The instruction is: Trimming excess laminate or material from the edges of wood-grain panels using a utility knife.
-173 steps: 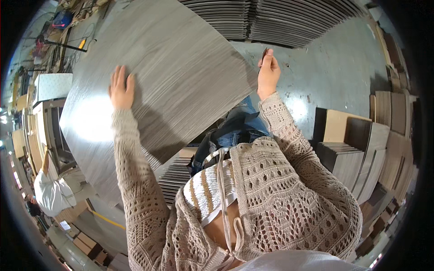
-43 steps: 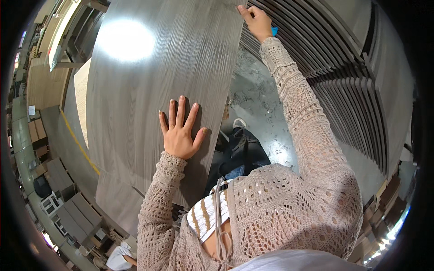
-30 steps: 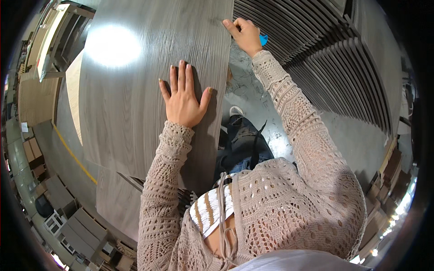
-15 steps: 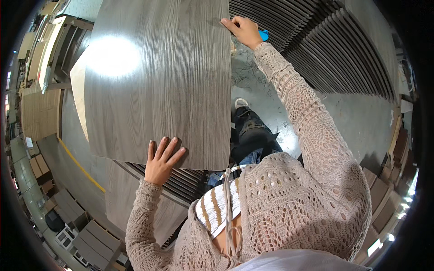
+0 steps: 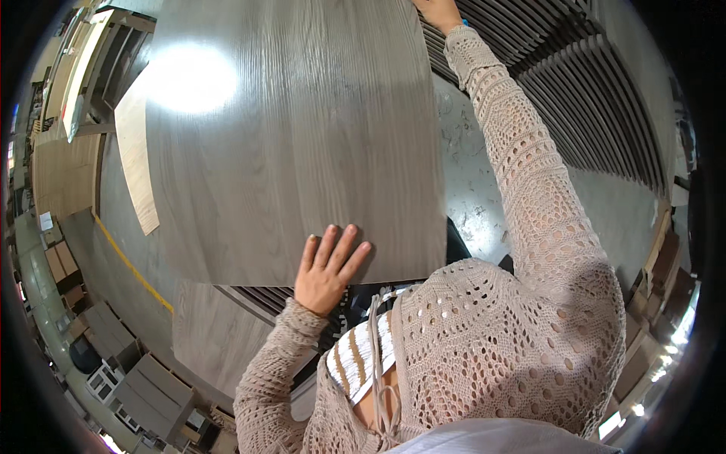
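Note:
A large grey wood-grain board (image 5: 302,151) spans the middle of the view, with a bright glare on its far left part. At its near edge my left hand (image 5: 327,271) holds it, the fingers spread flat on top and the thumb out of sight. My right hand (image 5: 440,10) grips the board's right edge far up. The top of the picture cuts that hand off, so its fingertips are mostly hidden. A bit of blue shows at the right wrist.
Dark panels stand in tight rows (image 5: 597,106) at the far right. Below the board's near edge lies another wood-grain board (image 5: 215,333). A pale wood piece (image 5: 136,163) shows at the left. Beyond a yellow floor line (image 5: 132,265) are stacked boxes (image 5: 155,401).
The board has shifted right and now covers more of the floor and my legs. My left hand has moved right with it. My right hand has gone farther up and right, partly out of view.

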Tool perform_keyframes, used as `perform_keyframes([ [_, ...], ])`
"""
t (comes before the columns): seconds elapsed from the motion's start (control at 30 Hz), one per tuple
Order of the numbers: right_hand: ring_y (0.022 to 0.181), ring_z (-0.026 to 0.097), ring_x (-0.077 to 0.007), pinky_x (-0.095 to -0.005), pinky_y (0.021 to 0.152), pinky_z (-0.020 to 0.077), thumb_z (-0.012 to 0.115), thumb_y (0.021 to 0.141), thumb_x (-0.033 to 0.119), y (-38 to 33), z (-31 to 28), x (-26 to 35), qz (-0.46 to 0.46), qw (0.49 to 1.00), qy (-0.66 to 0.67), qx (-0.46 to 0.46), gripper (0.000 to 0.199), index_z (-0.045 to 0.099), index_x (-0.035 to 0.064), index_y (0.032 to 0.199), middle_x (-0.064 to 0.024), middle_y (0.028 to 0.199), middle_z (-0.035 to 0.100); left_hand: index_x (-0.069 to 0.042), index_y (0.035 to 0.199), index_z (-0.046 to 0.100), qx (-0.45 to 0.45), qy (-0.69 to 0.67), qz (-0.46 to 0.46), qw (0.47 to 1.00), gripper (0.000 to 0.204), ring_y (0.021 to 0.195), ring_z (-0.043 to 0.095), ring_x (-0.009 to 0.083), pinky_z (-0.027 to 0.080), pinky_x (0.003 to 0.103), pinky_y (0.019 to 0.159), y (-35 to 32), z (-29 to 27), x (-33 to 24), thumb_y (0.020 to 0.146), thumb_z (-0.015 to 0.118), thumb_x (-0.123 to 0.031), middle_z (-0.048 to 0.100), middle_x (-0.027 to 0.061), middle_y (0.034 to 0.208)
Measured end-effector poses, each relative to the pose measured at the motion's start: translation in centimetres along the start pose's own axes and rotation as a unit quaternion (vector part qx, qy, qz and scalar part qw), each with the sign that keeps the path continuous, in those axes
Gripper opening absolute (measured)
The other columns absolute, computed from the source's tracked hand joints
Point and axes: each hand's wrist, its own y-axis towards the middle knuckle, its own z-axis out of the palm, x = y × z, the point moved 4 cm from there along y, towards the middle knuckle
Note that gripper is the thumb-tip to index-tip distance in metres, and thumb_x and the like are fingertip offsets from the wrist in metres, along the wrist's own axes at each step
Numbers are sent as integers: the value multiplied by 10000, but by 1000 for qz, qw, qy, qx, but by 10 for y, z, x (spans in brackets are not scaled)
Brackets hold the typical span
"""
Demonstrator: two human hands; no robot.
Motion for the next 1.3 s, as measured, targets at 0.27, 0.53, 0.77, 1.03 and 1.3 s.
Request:
perform_keyframes([
  [0.27, 558, 400, -145, -319, 533, 374, 585, 853, 506, -67, -14, -3, -6, 994, 56, 95, 503, 475, 55, 660, -14, 588, 450, -270, 1389, 379, -30, -23, -22, 999, 704, 1378, 254, 274, 195, 490, 1109, 11, 7, -22, 750, 555, -31, 298, 42, 1487],
  [0.53, 545, 329, -63, -240, 506, 316, 578, 898, 425, -150, -15, -6, -27, 984, 99, 146, 450, 451, 83, 636, 45, 574, 368, -284, 1407, 349, -16, 34, -26, 999, 635, 1365, 292, 249, 210, 466, 1106, 31, 18, -8, 825, 501, -78, 307, 21, 1485],
  [0.77, 550, 398, -85, -268, 511, 359, 591, 878, 449, -211, -24, -8, -16, 992, 59, 110, 481, 471, 67, 612, 11, 566, 423, -270, 1396, 370, -79, 25, -44, 996, 628, 1347, 318, 263, 249, 470, 1087, 65, 20, 4, 823, 504, -53, 317, 33, 1476],
  [1.03, 570, 469, -177, -350, 614, 398, 561, 826, 587, -270, -38, -3, -20, 996, 19, 80, 556, 511, 76, 613, -40, 553, 488, -252, 1379, 402, -140, 37, -38, 989, 622, 1331, 344, 260, 273, 479, 1069, 86, 32, 13, 810, 506, -24, 342, 35, 1462],
  [1.3, 722, 487, -215, -379, 793, 335, 601, 818, 532, -337, -59, -4, 82, 994, 39, 54, 483, 524, 94, 629, -35, 618, 493, -192, 1380, 403, -138, 34, -33, 989, 648, 1340, 321, 292, 233, 496, 1082, 98, 32, 8, 778, 494, 28, 318, 68, 1472],
])
